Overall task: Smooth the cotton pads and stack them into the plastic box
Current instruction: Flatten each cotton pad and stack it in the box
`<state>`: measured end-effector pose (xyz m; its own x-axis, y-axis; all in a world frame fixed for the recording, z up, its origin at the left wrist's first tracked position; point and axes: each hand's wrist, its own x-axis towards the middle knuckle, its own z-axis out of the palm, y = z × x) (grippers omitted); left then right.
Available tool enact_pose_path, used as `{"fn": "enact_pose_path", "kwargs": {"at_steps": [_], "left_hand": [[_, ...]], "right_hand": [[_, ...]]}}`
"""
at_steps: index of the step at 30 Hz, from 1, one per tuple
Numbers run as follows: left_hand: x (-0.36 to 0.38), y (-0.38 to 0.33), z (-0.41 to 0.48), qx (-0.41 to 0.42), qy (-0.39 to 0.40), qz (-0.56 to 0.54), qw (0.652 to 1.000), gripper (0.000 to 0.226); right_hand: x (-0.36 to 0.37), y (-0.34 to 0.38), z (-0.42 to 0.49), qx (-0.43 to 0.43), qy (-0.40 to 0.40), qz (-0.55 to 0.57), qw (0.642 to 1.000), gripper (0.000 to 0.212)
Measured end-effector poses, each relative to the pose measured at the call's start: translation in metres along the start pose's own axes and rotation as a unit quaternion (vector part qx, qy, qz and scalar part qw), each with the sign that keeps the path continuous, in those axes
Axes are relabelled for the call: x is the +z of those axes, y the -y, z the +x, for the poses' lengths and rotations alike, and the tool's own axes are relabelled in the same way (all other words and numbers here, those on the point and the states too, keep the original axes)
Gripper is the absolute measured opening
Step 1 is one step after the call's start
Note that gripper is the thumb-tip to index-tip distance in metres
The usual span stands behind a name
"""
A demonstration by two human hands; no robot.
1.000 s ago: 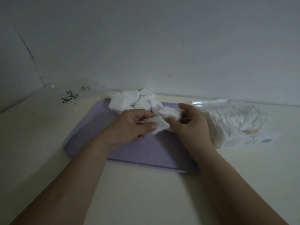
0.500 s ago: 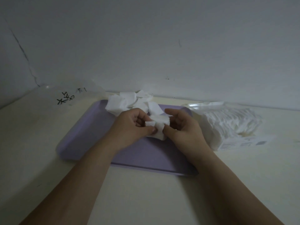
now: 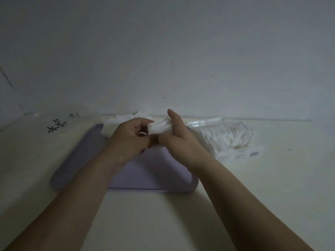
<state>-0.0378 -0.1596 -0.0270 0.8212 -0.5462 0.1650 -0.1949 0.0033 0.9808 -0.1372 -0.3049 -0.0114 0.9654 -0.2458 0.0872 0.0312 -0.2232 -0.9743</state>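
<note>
Above the purple tray point(image 3: 148, 176) on the worktop point(image 3: 145, 214), both hands hold one cotton pad point(image 3: 159, 126) between them. The left hand point(image 3: 130, 138) pinches the pad's left edge with curled fingers; the right hand point(image 3: 181, 140) lays straight, pressed-together fingers along it. Loose pads point(image 3: 123, 117) lie at the tray's far end, and the plastic box point(image 3: 204, 122) just right of the tray holds a stack point(image 3: 228, 136).

The wall point(image 3: 163, 51) closed the far side. Loose pads point(image 3: 111, 123) crowded the tray's point(image 3: 145, 178) far left corner, the full plastic box point(image 3: 204, 122) flanked its right, and the left hand point(image 3: 126, 140) and right hand point(image 3: 179, 140) met on a cotton pad point(image 3: 159, 126) above its middle; its near half lay open between the forearms.
</note>
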Motion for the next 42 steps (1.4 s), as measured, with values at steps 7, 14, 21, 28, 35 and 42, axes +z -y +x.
{"fn": "enact_pose_path", "kwargs": {"at_steps": [7,14,21,28,35,42], "left_hand": [[0.061,-0.026,0.01,0.03,0.07,0.004,0.997,0.024],[0.146,-0.029,0.037,0.07,0.052,0.18,0.98,0.033],[0.168,-0.007,0.039,0.1,0.151,0.306,0.935,0.014],[0.164,0.001,0.04,0.095,0.135,0.292,0.942,0.023],[0.164,0.0,0.036,0.114,0.131,0.264,0.949,0.012],[0.155,0.005,0.031,0.144,0.037,0.246,0.958,0.012]], "right_hand": [[-0.08,0.009,-0.019,-0.003,-0.082,-0.06,0.995,0.031],[-0.155,0.001,-0.039,0.026,-0.24,-0.179,0.954,0.033],[-0.187,-0.005,-0.032,0.057,-0.141,-0.368,0.917,0.036],[-0.187,-0.022,-0.009,0.083,-0.068,-0.469,0.877,0.034],[-0.17,-0.019,0.001,0.141,-0.082,-0.547,0.821,0.033],[-0.172,-0.014,0.004,0.176,-0.004,-0.484,0.857,0.025]]}}
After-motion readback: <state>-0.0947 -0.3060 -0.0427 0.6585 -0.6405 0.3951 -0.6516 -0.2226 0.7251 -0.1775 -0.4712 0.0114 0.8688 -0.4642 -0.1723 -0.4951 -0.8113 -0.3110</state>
